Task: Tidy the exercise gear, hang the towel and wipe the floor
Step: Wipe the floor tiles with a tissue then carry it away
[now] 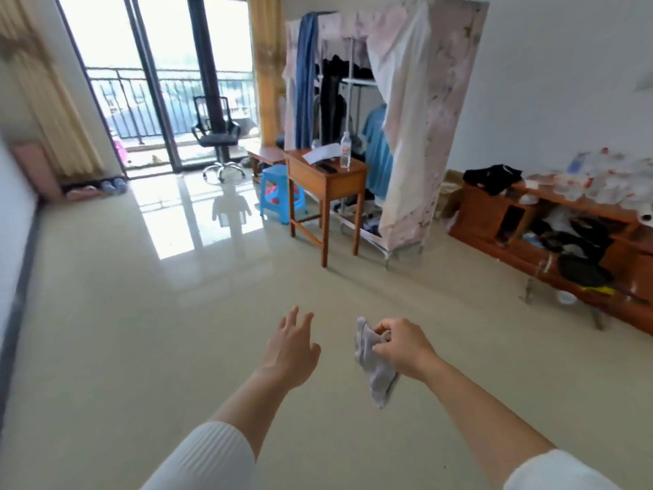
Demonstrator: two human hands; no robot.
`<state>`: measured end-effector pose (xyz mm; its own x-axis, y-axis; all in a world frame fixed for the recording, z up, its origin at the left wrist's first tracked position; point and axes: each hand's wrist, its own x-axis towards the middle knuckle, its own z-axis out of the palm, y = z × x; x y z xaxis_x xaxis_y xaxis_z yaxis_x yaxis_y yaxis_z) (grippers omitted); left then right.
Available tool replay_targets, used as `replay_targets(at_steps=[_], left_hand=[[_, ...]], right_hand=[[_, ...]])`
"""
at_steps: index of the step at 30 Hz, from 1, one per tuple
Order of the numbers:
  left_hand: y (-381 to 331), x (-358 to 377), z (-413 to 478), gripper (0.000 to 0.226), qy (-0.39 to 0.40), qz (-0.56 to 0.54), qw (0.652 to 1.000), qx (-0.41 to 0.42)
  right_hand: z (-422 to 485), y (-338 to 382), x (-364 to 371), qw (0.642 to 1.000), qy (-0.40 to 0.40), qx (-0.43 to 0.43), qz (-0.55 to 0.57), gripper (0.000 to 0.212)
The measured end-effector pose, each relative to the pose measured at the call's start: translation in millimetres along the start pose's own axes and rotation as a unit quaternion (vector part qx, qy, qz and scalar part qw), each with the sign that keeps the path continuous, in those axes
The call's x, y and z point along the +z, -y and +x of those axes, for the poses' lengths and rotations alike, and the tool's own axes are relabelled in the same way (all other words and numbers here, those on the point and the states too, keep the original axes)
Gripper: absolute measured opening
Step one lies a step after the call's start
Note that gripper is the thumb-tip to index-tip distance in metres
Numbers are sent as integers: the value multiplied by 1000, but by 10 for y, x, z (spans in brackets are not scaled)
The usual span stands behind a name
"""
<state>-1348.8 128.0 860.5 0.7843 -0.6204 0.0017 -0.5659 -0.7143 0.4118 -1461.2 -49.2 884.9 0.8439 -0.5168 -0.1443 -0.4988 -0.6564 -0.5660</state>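
The right hand (403,346) pinches a grey cloth (374,362) that hangs down over the floor (141,313); the left hand (291,343) reaches forward with fingers spread, holding nothing. Ahead stand a desk (327,178), a blue stool (277,192) and a wardrobe (406,118)

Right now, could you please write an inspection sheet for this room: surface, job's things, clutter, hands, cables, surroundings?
Surface: glossy pale floor, reflecting window light; no spill visible.
Job's things: grey cloth hangs from the right hand, off the floor; exercise gear not identifiable.
Clutter: low wooden shelf at right, crowded with dark clothes and packets.
Hands: left hand open, fingers spread, holding nothing; right hand pinches the cloth.
Cables: nothing seen.
Surroundings: wooden desk bearing a water bottle, blue stool beside it, fabric wardrobe behind, office chair by the balcony door.
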Motion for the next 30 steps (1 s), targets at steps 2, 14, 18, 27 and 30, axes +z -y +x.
replay_targets(at_steps=[2, 14, 18, 27, 30], left_hand=[[381, -184, 361, 62, -27, 3, 999, -27], [2348, -1322, 2874, 61, -158, 20, 972, -172], [3039, -1676, 3599, 59, -196, 38, 959, -200], [5105, -2482, 5501, 59, -239, 64, 939, -240], [5728, -2854, 6197, 58, -241, 75, 934, -253]], right_hand=[[574, 349, 166, 999, 11, -45, -27, 13], [3939, 2557, 821, 974, 75, -210, -47, 17], [4879, 3275, 1066, 966, 98, -235, -38, 23], [7256, 5094, 1932, 941, 112, -318, -29, 23], [8052, 5678, 2117, 940, 112, -321, -37, 24]])
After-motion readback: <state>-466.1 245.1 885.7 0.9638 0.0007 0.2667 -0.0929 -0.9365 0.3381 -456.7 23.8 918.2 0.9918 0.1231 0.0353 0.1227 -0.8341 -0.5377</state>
